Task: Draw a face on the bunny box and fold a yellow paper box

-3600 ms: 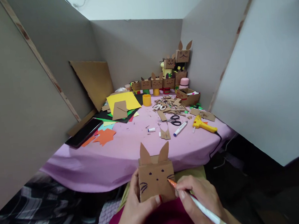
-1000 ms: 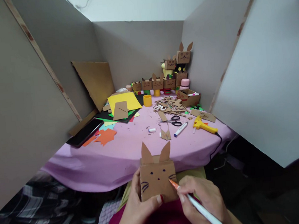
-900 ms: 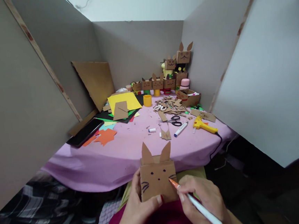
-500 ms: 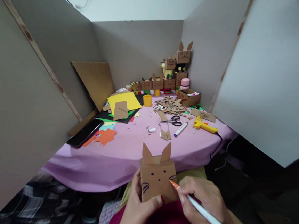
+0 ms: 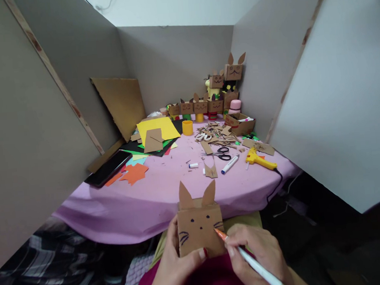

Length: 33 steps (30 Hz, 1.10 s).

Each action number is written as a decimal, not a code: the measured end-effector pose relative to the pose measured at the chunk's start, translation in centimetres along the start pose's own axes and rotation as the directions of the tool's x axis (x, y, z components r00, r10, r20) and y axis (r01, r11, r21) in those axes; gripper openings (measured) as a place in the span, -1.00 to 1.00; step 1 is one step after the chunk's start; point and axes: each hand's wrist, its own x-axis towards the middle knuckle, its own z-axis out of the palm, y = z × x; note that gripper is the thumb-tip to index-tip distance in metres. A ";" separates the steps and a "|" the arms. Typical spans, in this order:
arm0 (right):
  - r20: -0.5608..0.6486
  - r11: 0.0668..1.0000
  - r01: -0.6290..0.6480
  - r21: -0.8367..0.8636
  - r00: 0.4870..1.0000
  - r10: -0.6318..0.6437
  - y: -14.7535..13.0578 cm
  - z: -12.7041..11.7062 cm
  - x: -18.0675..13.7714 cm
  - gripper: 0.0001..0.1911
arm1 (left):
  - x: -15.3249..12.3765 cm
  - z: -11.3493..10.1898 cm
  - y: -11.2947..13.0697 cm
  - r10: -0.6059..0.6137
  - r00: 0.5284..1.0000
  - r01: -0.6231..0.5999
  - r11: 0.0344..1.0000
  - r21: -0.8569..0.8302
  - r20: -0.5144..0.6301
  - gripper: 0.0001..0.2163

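My left hand (image 5: 178,254) grips a small cardboard box (image 5: 201,237) by its left side and lower edge, the thumb across the front. Two pointed cardboard ears stand on its top. Dark eyes, a nose dot and whisker strokes on both sides are drawn on the front. Closed around a white marker (image 5: 259,265) with an orange tip end is my right hand (image 5: 257,249). The marker's tip is at the right half of the box front, just below the right whiskers; whether it touches cannot be told.
On the pink-covered table (image 5: 167,184) lie a blue-capped marker (image 5: 230,164), black scissors (image 5: 223,153), a yellow glue gun (image 5: 259,158), cardboard scraps (image 5: 214,133), coloured paper (image 5: 158,127) and a phone (image 5: 109,168). Several cardboard animal figures (image 5: 200,107) stand at the back. Grey partitions (image 5: 179,63) surround the table.
The box has shifted very slightly left in my left hand. The marker tip has moved a little left with it; both grips look the same.
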 end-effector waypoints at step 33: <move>0.082 1.000 -0.008 0.016 0.997 0.006 0.3 0.0 -0.5 -0.84 | -0.1 -0.2 -0.2 0.001 0.999 0.000 1.000 0.019 -0.035 -0.16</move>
